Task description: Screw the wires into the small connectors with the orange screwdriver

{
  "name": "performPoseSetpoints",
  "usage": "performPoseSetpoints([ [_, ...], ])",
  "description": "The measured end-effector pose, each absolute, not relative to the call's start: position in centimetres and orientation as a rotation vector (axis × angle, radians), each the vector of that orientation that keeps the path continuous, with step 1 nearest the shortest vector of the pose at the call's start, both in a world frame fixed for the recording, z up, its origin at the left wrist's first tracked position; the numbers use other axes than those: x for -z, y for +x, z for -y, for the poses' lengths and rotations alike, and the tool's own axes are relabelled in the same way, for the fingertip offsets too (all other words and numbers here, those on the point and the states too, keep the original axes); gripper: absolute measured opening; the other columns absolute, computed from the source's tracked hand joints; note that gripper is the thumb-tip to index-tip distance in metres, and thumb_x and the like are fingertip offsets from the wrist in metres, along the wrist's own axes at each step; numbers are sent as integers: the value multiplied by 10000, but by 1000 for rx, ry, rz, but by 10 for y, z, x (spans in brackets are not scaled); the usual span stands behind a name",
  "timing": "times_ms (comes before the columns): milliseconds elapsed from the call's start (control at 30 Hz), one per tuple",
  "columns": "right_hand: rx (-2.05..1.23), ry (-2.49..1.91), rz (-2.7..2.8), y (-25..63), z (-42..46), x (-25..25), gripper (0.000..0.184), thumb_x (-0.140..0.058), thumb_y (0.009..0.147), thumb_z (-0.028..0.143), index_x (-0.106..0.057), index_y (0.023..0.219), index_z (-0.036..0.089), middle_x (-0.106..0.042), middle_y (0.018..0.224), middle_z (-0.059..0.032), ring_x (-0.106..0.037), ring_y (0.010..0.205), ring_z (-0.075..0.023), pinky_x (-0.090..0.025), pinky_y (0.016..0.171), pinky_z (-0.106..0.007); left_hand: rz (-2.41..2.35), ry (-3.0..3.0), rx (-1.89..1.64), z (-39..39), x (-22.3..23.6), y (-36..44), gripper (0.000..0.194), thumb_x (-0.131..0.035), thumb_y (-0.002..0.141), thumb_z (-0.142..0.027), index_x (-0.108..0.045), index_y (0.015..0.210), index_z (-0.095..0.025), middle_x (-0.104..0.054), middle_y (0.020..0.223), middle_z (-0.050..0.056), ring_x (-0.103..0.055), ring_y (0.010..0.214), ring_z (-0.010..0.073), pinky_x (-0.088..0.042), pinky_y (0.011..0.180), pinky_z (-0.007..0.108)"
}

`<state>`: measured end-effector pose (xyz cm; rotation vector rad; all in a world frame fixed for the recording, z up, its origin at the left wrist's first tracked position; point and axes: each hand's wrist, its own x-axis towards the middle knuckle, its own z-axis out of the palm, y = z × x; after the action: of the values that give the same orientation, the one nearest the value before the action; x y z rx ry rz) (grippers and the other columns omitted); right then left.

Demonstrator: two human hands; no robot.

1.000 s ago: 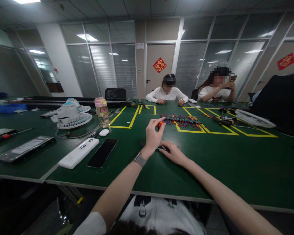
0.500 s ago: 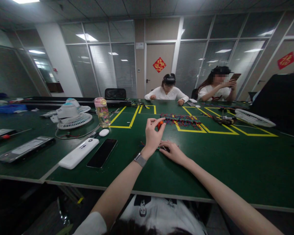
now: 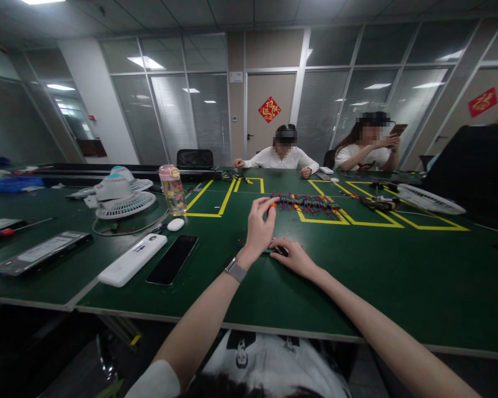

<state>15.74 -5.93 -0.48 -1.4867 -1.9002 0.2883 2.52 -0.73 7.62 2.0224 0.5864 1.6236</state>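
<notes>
Above the table's middle, my left hand (image 3: 260, 225) is closed round a small orange-handled tool (image 3: 273, 206); its kind is hidden by the fingers. My right hand (image 3: 295, 258) rests low on the table, its bent fingers closed on the edge of a small green circuit board (image 3: 268, 251) with thin wires. Most of that board is covered by the two hands. Just beyond my left fingertips lies a row of circuit boards with tangled red and blue wires (image 3: 309, 203).
To the left lie a black phone (image 3: 173, 260), a white power bank (image 3: 133, 260), a white oval case (image 3: 175, 225), a bottle (image 3: 173, 190) and fans (image 3: 124, 204). Yellow tape (image 3: 203, 214) marks the green table. Two people (image 3: 284, 157) sit across; one holds up a phone (image 3: 399, 129).
My left hand has turned and its fingers have drawn closer, so less of the orange tool shows. My right hand stays nearly still. A hand of the person opposite has moved left.
</notes>
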Motion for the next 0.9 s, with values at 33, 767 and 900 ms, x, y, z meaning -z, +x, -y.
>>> performPoseSetpoints([
  [33,-287,-1489,1891,158,59,5,157,-610,780,222,-663,926,199,-716,1025,-77,-583,1146,-276,-285,1077,-544,-532,2017,-1592,7,-76,25,275,-443,904,-153,-645,1080,-213,-591,1062,54,-575,992,139,-437,923,276],
  [767,-282,-1486,1849,158,60,4,86,-615,777,246,-660,833,199,-697,1048,-84,-616,1062,-255,-427,936,-443,-594,2039,-1641,8,-78,24,137,-602,833,-235,-696,927,-202,-561,942,42,-572,871,135,-469,825,260],
  [900,-268,-1479,1876,158,60,4,86,-614,776,242,-653,844,208,-699,1009,-69,-625,1024,-245,-433,918,-436,-525,1992,-1585,4,-74,27,284,-443,914,-203,-628,1129,-216,-596,1089,61,-580,1000,148,-450,893,280],
])
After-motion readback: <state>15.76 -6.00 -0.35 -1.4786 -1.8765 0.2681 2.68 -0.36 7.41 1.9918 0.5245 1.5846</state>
